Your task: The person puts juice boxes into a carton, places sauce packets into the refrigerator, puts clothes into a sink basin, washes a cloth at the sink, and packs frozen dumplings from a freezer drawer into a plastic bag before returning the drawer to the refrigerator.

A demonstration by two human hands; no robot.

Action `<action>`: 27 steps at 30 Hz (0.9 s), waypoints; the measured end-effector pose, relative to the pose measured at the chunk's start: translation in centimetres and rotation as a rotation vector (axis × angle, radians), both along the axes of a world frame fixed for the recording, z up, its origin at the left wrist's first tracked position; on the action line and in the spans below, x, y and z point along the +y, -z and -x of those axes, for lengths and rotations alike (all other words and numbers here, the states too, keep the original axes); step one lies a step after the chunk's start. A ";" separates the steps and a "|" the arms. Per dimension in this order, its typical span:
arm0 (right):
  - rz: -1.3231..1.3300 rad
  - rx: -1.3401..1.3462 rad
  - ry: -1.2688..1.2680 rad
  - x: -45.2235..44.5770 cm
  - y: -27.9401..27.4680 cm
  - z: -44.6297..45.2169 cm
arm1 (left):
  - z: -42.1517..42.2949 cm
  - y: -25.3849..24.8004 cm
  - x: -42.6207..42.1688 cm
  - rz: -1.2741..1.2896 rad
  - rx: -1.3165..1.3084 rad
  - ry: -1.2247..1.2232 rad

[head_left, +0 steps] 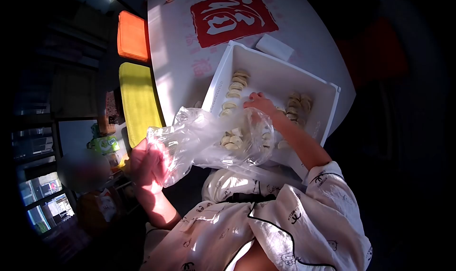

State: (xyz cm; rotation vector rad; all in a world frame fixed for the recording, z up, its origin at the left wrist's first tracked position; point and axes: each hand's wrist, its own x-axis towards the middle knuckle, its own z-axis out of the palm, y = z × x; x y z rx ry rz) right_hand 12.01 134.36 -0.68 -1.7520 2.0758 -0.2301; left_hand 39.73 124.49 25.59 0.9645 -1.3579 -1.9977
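A clear plastic bag stretches from my left hand over the near left part of a white box. The fingers of my left hand are closed on the bunched bag. My right hand reaches into the middle of the box, its fingers curled downward beside the bag's far edge; what lies under the fingertips is hidden. Pale dumplings lie overlapped in a row along the box's left side. More dumplings sit to the right of my right hand, and several show blurred through or beneath the plastic.
The box stands on a white table with a red printed emblem. A small white block-shaped item lies behind the box. Orange and yellow chair backs stand along the left edge. Cluttered shelves are farther left.
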 end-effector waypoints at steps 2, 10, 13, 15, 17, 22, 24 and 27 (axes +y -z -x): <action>0.037 -0.042 0.236 0.1 1.9 -0.2 | -0.1 -0.1 0.1 0.063 -0.034 0.037; 0.221 -1.341 0.729 3.7 -14.4 2.1 | 1.4 -0.8 0.6 0.186 -0.138 0.138; 0.283 -1.468 0.094 5.7 -18.3 0.3 | 2.1 -1.7 1.8 0.095 -0.117 0.189; 0.049 -1.518 -0.068 5.6 -18.5 -2.6 | 2.2 -2.1 2.5 0.077 -0.037 0.307; -0.084 -1.591 -0.030 4.2 -16.3 -6.1 | 1.8 -2.5 2.6 -0.007 0.121 0.586; 0.004 -0.811 0.041 3.0 -8.5 -10.0 | -0.7 -2.4 2.3 0.121 0.412 0.576; 0.061 -0.744 0.022 3.4 -10.8 -9.5 | -3.5 0.2 2.0 0.040 0.574 0.465; -0.084 -0.790 -0.290 4.2 -15.6 -6.7 | -5.5 -0.1 2.1 -0.085 0.491 0.193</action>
